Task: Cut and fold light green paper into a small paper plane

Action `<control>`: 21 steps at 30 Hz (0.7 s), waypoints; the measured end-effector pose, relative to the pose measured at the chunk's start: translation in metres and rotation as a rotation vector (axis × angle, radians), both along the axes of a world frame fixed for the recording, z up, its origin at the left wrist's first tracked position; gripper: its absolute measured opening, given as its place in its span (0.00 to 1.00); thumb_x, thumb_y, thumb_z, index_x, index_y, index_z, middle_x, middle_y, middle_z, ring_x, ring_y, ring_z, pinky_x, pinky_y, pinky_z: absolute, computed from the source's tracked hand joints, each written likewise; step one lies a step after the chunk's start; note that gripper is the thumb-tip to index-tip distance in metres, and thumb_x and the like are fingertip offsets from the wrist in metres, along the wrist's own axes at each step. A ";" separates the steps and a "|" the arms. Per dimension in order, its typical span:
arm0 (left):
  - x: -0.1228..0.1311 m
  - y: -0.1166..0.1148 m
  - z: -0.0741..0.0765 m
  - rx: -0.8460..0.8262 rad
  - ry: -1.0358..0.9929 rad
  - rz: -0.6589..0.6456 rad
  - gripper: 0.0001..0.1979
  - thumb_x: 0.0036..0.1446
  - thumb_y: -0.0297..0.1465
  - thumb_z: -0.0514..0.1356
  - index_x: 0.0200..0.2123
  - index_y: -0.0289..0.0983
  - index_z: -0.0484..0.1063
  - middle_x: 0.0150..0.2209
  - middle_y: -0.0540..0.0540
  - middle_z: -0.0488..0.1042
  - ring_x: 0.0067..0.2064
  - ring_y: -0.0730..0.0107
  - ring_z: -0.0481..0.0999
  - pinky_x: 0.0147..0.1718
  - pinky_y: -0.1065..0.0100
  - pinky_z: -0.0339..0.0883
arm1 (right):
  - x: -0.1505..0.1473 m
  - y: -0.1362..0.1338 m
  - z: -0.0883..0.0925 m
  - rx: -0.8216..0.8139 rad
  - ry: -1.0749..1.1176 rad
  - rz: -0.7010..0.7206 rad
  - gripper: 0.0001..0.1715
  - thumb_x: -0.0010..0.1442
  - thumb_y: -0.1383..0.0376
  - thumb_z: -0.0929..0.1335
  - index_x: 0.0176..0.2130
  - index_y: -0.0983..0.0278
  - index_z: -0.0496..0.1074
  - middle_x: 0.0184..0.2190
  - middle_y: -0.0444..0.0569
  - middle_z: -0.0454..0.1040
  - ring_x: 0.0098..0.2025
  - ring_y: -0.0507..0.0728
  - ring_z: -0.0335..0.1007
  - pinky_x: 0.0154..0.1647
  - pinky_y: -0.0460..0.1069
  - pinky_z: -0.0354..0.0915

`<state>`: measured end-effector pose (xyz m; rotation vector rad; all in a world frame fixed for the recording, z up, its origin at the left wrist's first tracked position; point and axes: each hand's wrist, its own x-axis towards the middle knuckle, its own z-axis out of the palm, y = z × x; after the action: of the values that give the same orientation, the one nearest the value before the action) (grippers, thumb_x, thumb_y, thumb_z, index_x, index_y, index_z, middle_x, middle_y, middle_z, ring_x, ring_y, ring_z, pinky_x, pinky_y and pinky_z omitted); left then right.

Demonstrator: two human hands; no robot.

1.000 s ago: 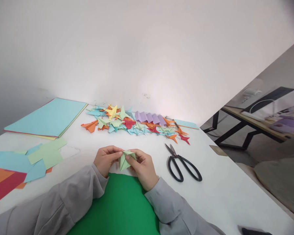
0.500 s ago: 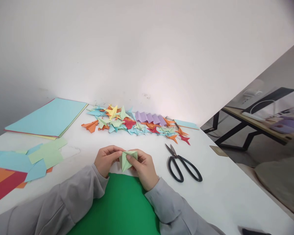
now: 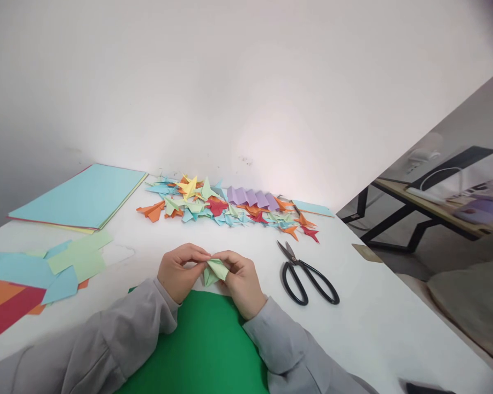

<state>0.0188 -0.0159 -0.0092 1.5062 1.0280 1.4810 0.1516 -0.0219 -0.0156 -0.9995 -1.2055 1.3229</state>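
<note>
green paper [image 3: 215,271]: pale, creased into layered flaps; left hand [image 3: 181,272] and right hand [image 3: 244,283] both pinching it

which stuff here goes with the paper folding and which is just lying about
Folding:
- folded green paper, in left hand and right hand
- probably the loose paper pieces and finished-looking shapes

Seemingly lying about:
- scissors
- large sheets
- dark object, unclear
</note>
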 end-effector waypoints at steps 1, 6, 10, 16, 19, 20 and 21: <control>0.000 -0.001 0.000 0.066 0.059 0.033 0.04 0.40 0.23 0.61 0.21 0.36 0.75 0.26 0.46 0.74 0.30 0.69 0.73 0.31 0.66 0.69 | 0.000 0.000 0.000 0.006 0.007 -0.003 0.09 0.40 0.73 0.66 0.27 0.65 0.72 0.17 0.41 0.69 0.17 0.47 0.57 0.16 0.42 0.52; -0.001 -0.006 0.001 0.263 0.225 0.101 0.07 0.43 0.21 0.58 0.22 0.37 0.73 0.28 0.47 0.74 0.31 0.70 0.73 0.31 0.68 0.70 | 0.001 0.000 0.000 0.048 0.024 -0.002 0.12 0.38 0.76 0.65 0.25 0.65 0.73 0.19 0.41 0.70 0.20 0.49 0.60 0.20 0.43 0.56; 0.000 -0.006 0.001 0.200 0.239 0.035 0.08 0.43 0.20 0.56 0.24 0.36 0.73 0.31 0.45 0.74 0.34 0.68 0.74 0.30 0.68 0.70 | 0.002 0.000 0.001 0.062 0.018 -0.005 0.12 0.37 0.76 0.64 0.24 0.65 0.73 0.18 0.41 0.69 0.22 0.50 0.61 0.22 0.44 0.56; -0.001 -0.003 -0.002 0.062 0.208 -0.088 0.09 0.44 0.21 0.57 0.28 0.37 0.75 0.36 0.43 0.75 0.38 0.66 0.74 0.30 0.69 0.70 | 0.004 -0.001 0.002 0.006 0.029 -0.003 0.07 0.39 0.73 0.66 0.23 0.66 0.73 0.16 0.40 0.67 0.20 0.49 0.58 0.21 0.43 0.53; -0.001 -0.002 -0.004 0.048 0.176 -0.112 0.08 0.44 0.22 0.58 0.26 0.37 0.75 0.34 0.44 0.75 0.37 0.67 0.74 0.32 0.68 0.70 | 0.004 -0.001 0.003 0.014 0.020 0.012 0.04 0.40 0.71 0.67 0.22 0.66 0.73 0.17 0.41 0.68 0.20 0.48 0.58 0.21 0.43 0.53; -0.001 -0.002 -0.004 0.049 0.168 -0.115 0.08 0.44 0.22 0.58 0.25 0.37 0.75 0.34 0.44 0.75 0.36 0.67 0.74 0.33 0.67 0.70 | 0.004 -0.002 0.004 0.016 0.016 0.013 0.04 0.40 0.71 0.67 0.22 0.66 0.73 0.16 0.41 0.68 0.20 0.48 0.57 0.21 0.43 0.53; -0.001 -0.002 -0.004 0.054 0.160 -0.116 0.07 0.44 0.22 0.59 0.25 0.37 0.76 0.33 0.44 0.75 0.36 0.67 0.74 0.34 0.67 0.70 | 0.004 -0.002 0.004 0.017 0.012 0.013 0.03 0.41 0.70 0.67 0.22 0.66 0.73 0.16 0.41 0.67 0.20 0.48 0.57 0.21 0.43 0.53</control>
<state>0.0176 -0.0176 -0.0130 1.7164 0.9814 1.3341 0.1555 -0.0237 -0.0113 -0.9716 -1.2145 1.3252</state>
